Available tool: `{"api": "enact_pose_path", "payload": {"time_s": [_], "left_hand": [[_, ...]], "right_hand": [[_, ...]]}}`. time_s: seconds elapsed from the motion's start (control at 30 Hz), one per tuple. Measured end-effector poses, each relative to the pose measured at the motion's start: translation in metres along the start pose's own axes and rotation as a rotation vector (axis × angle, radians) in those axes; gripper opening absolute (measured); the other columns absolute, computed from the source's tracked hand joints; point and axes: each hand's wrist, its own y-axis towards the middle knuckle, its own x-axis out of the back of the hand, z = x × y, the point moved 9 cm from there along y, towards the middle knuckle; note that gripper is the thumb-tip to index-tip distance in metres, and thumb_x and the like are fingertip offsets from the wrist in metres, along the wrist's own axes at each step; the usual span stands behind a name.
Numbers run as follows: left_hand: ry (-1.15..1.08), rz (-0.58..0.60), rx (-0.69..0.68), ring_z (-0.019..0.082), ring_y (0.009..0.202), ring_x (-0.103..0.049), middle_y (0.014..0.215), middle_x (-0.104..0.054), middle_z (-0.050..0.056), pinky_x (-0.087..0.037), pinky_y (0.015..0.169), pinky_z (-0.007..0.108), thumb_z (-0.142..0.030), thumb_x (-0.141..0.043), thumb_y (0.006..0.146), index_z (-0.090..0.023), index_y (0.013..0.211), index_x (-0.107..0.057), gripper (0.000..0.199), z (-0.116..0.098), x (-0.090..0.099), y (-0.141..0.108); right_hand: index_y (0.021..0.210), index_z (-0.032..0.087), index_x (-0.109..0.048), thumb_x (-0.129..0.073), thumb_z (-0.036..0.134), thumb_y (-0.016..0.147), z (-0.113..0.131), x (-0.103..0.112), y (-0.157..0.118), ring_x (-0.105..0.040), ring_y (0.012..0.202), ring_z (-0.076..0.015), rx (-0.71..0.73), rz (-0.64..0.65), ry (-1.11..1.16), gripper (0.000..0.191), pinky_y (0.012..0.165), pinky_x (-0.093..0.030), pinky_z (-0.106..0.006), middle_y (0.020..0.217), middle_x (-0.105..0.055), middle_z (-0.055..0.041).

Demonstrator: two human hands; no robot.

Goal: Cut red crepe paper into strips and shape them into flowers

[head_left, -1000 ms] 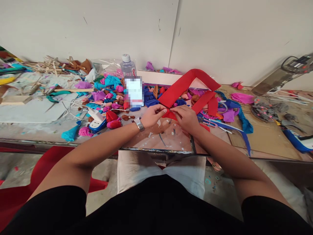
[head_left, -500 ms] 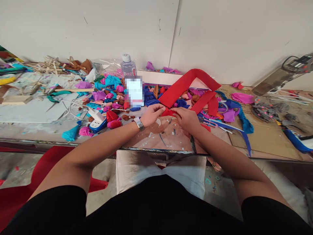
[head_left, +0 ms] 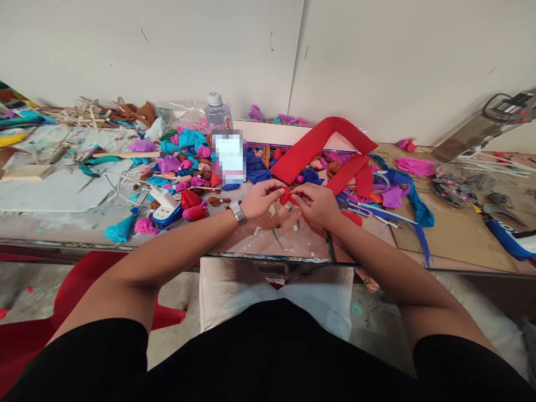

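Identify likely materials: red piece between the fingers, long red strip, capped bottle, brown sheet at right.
Red piece: probably thin fabric, matte; looks soft and folded, but small here.
Long red strip: fabric or crepe-like paper, matte; bends over without shine.
Capped bottle: likely clear plastic, glossy; see-through body.
Brown sheet: probably cardboard; flat, dull tan.

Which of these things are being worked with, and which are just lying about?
In the work:
red piece, between left hand and right hand
red strip behind, probably

Lying about, seemingly:
clear bottle
green-handled tool
power socket
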Motion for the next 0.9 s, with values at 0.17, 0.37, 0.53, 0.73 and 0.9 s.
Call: {"api": "enact_pose_path", "payload": {"time_s": [0.17,0.37,0.53,0.73,0.9], "left_hand": [[0.017,0.043,-0.047,0.018,0.091,-0.068,0.105,-0.078,0.009,-0.055,0.087,0.033,-0.045,-0.064,0.097,-0.015,0.109,-0.075,0.034,-0.0061,-0.0020,-0.0007],[0.048,0.071,-0.076,0.019,0.095,-0.071,0.110,-0.079,0.010,-0.056,0.089,0.033,-0.049,-0.063,0.100,-0.015,0.114,-0.076,0.039,-0.0075,-0.0039,-0.0017],[0.043,0.070,-0.068,0.023,0.106,-0.074,0.119,-0.080,0.012,-0.059,0.095,0.037,-0.057,-0.067,0.097,-0.016,0.120,-0.077,0.048,-0.0049,-0.0057,-0.0027],[0.062,0.075,-0.049,0.024,0.104,-0.075,0.117,-0.080,0.012,-0.060,0.092,0.038,-0.061,-0.074,0.092,-0.015,0.119,-0.076,0.053,-0.0036,-0.0084,-0.0036],[0.045,0.060,-0.049,0.023,0.103,-0.074,0.115,-0.080,0.011,-0.059,0.094,0.037,-0.062,-0.066,0.097,-0.015,0.120,-0.075,0.054,-0.0020,-0.0063,-0.0022]], "right_hand": [[0.099,0.022,-0.073,-0.060,0.041,0.105,0.0039,-0.0009,0.0021,-0.075,0.091,-0.0258,0.010,0.023,0.047,0.024,0.083,-0.055,-0.038,0.098,-0.080,-0.0083],[0.097,0.022,-0.073,-0.063,0.038,0.103,0.0014,0.0002,0.0015,-0.073,0.090,-0.0262,-0.012,0.009,0.013,0.020,0.083,-0.053,-0.039,0.097,-0.080,-0.0082],[0.097,0.021,-0.074,-0.066,0.034,0.100,-0.0024,0.0005,0.0005,-0.074,0.090,-0.0260,-0.034,-0.015,0.019,0.016,0.082,-0.054,-0.039,0.097,-0.080,-0.0077],[0.097,0.021,-0.075,-0.068,0.036,0.100,-0.0023,-0.0003,0.0011,-0.075,0.091,-0.0263,-0.025,-0.007,0.007,0.017,0.083,-0.054,-0.039,0.097,-0.081,-0.0080],[0.105,0.021,-0.076,-0.072,0.040,0.099,-0.0045,0.0006,0.0003,-0.075,0.093,-0.0279,-0.007,-0.004,-0.039,0.021,0.085,-0.054,-0.040,0.101,-0.082,-0.0086]]}}
